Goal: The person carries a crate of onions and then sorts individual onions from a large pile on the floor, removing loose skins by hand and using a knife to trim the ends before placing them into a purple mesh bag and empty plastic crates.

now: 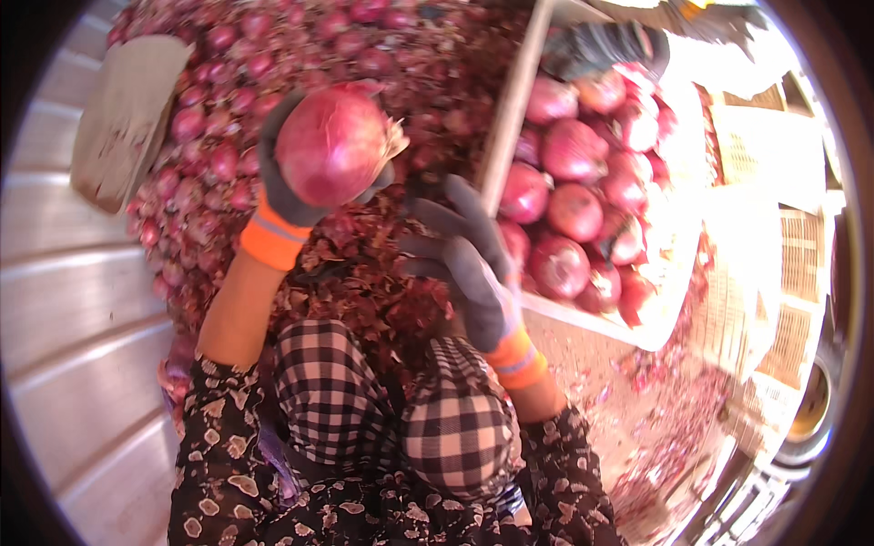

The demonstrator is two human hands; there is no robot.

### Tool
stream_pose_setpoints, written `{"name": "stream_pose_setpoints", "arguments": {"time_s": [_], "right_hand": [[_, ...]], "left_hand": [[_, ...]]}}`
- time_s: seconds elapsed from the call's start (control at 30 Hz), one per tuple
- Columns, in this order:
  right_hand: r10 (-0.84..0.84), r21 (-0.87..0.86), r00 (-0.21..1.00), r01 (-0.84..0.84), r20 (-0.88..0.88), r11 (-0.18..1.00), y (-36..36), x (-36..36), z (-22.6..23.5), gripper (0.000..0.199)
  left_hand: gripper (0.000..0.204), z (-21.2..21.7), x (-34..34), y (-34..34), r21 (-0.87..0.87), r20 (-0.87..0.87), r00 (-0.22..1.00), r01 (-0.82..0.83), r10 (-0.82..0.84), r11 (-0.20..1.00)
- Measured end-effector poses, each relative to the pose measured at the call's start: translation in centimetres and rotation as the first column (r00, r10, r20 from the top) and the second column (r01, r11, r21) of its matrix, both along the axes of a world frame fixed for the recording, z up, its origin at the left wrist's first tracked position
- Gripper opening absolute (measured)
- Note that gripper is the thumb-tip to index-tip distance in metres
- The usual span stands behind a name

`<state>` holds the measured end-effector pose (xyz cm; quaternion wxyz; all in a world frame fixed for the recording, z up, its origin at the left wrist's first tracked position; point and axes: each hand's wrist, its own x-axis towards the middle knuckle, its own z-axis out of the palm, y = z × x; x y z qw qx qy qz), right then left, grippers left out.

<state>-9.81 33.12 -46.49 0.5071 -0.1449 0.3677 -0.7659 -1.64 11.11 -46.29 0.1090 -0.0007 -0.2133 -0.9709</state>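
Setting: Sunlit sorting spot with a ribbed grey metal wall [73,300] along the left and a great heap of small red onions [209,146] stretching away from the person.
Ground: loose purple onion skins [364,282] litter the space between the heap and the person's knees, and more lie scattered at lower right.
Left hand: the left hand [287,196], in a dark grey glove with an orange cuff, is raised and cupped closed around a large red onion [332,146]; the fingers wrap its underside and far side, and a papery flap of skin sticks out on the onion's right.
Right hand: the right hand [464,259], gloved the same way, is held lower and to the right of the onion, fingers spread and loosely open, gripping nothing; it hangs just beside the near corner of the crate.
Crate: a pale crate [514,100] at right is filled with large red onions [574,209].
Other person: a gloved hand [601,45] rests at the crate's far end.
Heap extras: a flat brown board [127,118] lies against the heap's left edge.
Clothing: checked trousers [382,400] and floral sleeves fill the lower middle.
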Motion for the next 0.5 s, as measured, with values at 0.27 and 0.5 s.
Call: {"name": "stream_pose_setpoints", "arguments": {"time_s": [0.27,0.5], "right_hand": [[-0.050,-0.194,0.881,0.158,0.470,0.968,10.8,-1.4,-2.1,0.063],[-0.065,-0.151,0.800,0.192,0.597,0.970,25.2,-3.0,-6.8,0.081]], "left_hand": [[0.019,2.4,-4.3,16.7,-0.958,-0.143,0.977,-0.096,0.161,-0.268],[0.033,0.1,-11.7,21.7,-0.775,-0.203,0.964,-0.051,0.171,-0.630]]}}
